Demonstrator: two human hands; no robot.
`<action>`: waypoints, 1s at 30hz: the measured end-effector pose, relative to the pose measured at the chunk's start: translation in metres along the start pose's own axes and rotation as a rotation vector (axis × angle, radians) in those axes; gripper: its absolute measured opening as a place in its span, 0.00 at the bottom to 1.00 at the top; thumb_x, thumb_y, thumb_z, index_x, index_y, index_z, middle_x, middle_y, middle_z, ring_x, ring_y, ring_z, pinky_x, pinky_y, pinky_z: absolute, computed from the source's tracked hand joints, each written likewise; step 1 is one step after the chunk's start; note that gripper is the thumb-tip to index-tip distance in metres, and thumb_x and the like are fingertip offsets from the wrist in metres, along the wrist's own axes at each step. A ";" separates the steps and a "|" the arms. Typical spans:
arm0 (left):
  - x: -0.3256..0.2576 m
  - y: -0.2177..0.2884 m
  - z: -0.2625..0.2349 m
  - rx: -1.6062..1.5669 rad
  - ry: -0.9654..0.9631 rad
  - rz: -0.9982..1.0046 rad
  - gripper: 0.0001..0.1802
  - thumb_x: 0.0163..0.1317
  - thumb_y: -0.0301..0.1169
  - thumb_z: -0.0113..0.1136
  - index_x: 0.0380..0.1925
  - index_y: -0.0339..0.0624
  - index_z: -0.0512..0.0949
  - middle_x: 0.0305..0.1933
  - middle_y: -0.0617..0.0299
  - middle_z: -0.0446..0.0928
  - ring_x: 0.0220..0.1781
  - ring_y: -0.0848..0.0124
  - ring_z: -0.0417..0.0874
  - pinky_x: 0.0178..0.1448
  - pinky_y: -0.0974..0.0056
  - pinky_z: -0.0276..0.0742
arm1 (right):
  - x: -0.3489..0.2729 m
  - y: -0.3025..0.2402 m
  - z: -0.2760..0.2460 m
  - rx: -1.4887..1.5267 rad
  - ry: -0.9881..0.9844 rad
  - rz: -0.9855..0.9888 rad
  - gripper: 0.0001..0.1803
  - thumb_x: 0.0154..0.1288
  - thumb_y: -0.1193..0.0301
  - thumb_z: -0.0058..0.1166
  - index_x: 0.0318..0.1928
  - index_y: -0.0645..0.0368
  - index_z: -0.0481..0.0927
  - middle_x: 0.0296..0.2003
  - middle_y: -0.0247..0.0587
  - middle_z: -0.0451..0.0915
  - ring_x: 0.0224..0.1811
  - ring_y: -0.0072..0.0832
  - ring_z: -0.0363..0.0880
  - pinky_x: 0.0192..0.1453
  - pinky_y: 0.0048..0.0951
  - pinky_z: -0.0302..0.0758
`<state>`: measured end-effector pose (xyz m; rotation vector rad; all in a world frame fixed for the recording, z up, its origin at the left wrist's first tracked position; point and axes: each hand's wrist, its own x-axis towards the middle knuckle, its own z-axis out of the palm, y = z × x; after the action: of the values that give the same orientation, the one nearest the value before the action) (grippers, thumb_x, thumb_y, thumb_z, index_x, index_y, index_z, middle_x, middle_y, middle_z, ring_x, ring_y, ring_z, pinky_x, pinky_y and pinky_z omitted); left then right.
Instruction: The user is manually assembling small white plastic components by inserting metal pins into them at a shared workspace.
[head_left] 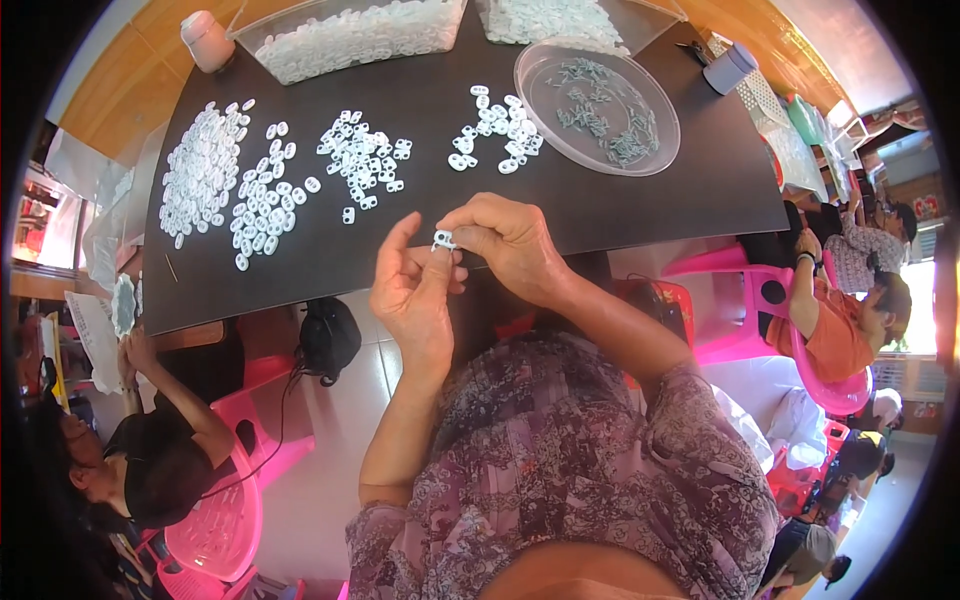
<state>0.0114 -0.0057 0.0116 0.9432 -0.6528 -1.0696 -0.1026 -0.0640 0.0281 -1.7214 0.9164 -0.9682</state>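
Just over the near edge of the dark table (480, 205), both hands meet on a small white plastic piece with dark round holes (443, 239). My left hand (418, 300) pinches it from below with thumb and fingers, its index finger raised. From the right, my right hand (515, 245) grips the piece's upper edge between thumb and index finger. Beyond the hands lie loose white pieces: squarish ones with holes (360, 155), another small group (495, 130), and two heaps of oval ones, a larger (203, 165) and a smaller (265, 210).
A clear round tray (527, 110) holds small grey-green pieces. Two clear bins, left (350, 65) and right (655, 12), contain whitish parts. A pale pink jar (207, 42) and a grey cup (731, 68) stand near the corners. Co-workers sit left (165, 455) and right (835, 335) on pink chairs.
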 end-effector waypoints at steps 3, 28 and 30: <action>0.001 -0.007 -0.001 -0.005 -0.010 0.010 0.14 0.61 0.23 0.56 0.46 0.29 0.74 0.29 0.58 0.78 0.25 0.75 0.77 0.27 0.74 0.73 | 0.000 0.000 -0.001 0.006 -0.003 0.008 0.06 0.59 0.81 0.50 0.36 0.65 0.79 0.28 0.36 0.75 0.30 0.20 0.75 0.35 0.22 0.72; 0.003 0.003 0.008 -0.086 0.102 -0.069 0.11 0.59 0.16 0.51 0.43 0.25 0.75 0.32 0.55 0.78 0.28 0.73 0.78 0.31 0.72 0.76 | -0.005 0.003 0.001 -0.325 0.136 -0.431 0.16 0.42 0.79 0.59 0.37 0.62 0.78 0.28 0.38 0.75 0.29 0.33 0.70 0.33 0.30 0.69; 0.004 0.002 0.007 -0.102 0.092 -0.086 0.11 0.59 0.17 0.51 0.42 0.25 0.76 0.33 0.54 0.78 0.27 0.74 0.78 0.31 0.72 0.75 | -0.004 0.005 0.002 -0.358 0.149 -0.461 0.16 0.42 0.79 0.59 0.37 0.63 0.78 0.29 0.39 0.75 0.29 0.33 0.70 0.33 0.30 0.70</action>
<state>0.0075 -0.0111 0.0164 0.9330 -0.4815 -1.1179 -0.1036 -0.0612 0.0225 -2.2518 0.8389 -1.3042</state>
